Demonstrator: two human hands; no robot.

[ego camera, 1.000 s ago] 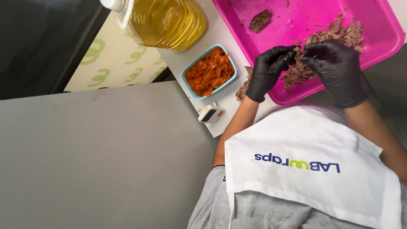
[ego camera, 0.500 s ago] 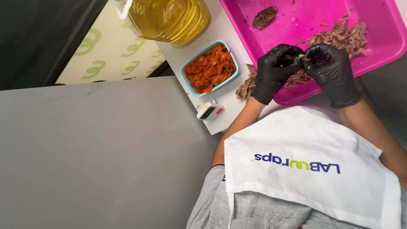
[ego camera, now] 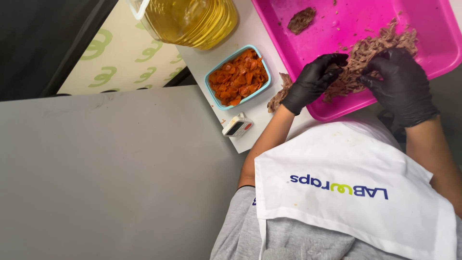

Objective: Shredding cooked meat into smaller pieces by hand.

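Glossy pink plastic tray (ego camera: 433,53); stringy, rough shredded meat (ego camera: 370,53) — matt black gloves; white cloth apron (ego camera: 337,159).

Small white timer (ego camera: 237,125), dark screen, red button, beside teal tub (ego camera: 215,94).

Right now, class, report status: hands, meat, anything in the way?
Left hand and right hand, black-gloved, gripping shredded meat in pink tray. Nothing in the way.

the white worktop (ego camera: 250,38) carries a bright pink plastic tray (ego camera: 433,29), a small light-blue rectangular tub of orange-red slices (ego camera: 238,77), a clear jug of yellow oil (ego camera: 192,17), a small white timer (ego camera: 237,125) and some shredded brown meat (ego camera: 278,96) beside the tray.
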